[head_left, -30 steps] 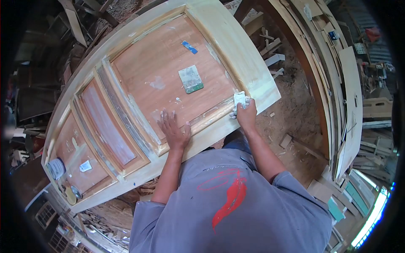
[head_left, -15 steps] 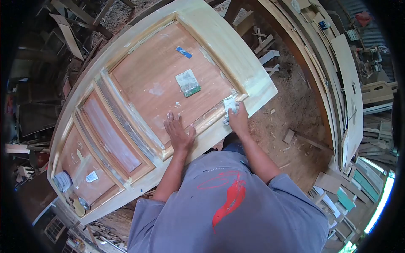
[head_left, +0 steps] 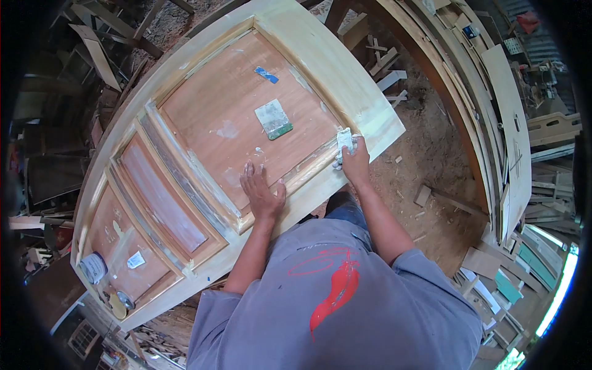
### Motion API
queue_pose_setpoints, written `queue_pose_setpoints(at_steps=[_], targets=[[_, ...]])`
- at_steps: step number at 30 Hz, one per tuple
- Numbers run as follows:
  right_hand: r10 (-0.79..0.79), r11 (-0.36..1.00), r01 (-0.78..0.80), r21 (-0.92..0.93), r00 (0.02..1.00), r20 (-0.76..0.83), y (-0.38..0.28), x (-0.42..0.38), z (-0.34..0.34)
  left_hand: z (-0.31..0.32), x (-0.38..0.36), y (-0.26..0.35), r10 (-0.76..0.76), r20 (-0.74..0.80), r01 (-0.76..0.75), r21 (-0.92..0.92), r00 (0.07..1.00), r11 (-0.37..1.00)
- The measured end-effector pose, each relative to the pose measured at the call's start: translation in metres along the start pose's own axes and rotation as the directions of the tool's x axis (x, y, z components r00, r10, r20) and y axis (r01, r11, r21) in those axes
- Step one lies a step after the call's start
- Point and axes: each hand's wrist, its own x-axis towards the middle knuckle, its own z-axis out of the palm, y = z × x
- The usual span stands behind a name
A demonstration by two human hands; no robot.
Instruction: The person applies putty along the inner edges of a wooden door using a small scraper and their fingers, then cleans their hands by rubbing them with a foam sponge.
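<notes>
A panelled wooden door point(head_left: 364, 105) lies flat in front of me, with whitish filler smeared along its mouldings. In my right hand point(head_left: 356, 161) is a flat putty spreader point(head_left: 344, 140) coated in white, held against the moulding near the corner of the large panel. White paste marks those fingers. My left hand point(head_left: 264, 196) rests with fingers spread on the panel's near edge, holding nothing. Between and beyond the hands lies a whitish rectangular plate with a green edge point(head_left: 273, 119). Farther off on the same panel is a blue strip point(head_left: 266, 74).
At the door's left end stand a tub point(head_left: 93, 267), a round metal lid point(head_left: 125, 300) and a small white packet point(head_left: 135, 259). Long boards point(head_left: 505, 123) lean along the right. Wood offcuts point(head_left: 390, 80) and a short block point(head_left: 423, 196) lie on the dirt floor.
My right hand and the putty spreader have slid a little up and right along the moulding, closer to the panel's corner. My left hand stays in place.
</notes>
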Motion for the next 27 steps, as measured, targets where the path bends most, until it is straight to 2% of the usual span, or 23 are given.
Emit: queue_pose_setpoints(at_steps=[2, 5, 8, 11, 14, 17, 20, 27], targets=[[-0.018, 0.998, 0.018, 0.056, 1.000, 0.009, 0.002, -0.002, 0.000, -0.001, 0.000, 0.001, 0.004, -0.001, -0.004, -0.003, 1.000, 1.000], [0.120, 0.988, -0.131, 0.081, 0.985, 0.126, -0.011, -0.009, -0.003, 0.001, -0.001, -0.001, 0.022, 0.011, -0.022, 0.009, 1.000, 1.000], [-0.033, 0.999, 0.035, -0.021, 0.996, 0.080, -0.014, -0.020, 0.001, -0.003, 0.001, 0.005, 0.022, 0.021, -0.023, 0.006, 1.000, 1.000], [-0.153, 0.988, 0.154, -0.024, 0.987, 0.055, 0.006, -0.014, 0.001, -0.003, 0.000, 0.004, 0.019, 0.025, -0.019, -0.009, 1.000, 1.000], [0.241, 0.953, -0.263, 0.152, 0.959, 0.149, -0.040, -0.011, -0.022, -0.001, -0.001, 0.001, 0.018, 0.018, -0.017, -0.017, 1.000, 1.000], [0.012, 1.000, -0.012, -0.007, 0.999, 0.034, -0.018, -0.005, -0.013, 0.000, -0.002, -0.001, 0.031, 0.009, -0.031, -0.011, 0.999, 0.999], [0.023, 0.998, -0.021, -0.053, 0.999, 0.026, -0.017, -0.003, -0.009, 0.002, -0.003, -0.002, 0.029, 0.003, -0.029, -0.011, 1.000, 1.000], [0.006, 1.000, -0.004, -0.022, 0.993, 0.117, -0.013, -0.016, -0.001, -0.001, -0.001, 0.003, 0.015, 0.015, -0.015, -0.018, 1.000, 1.000]])
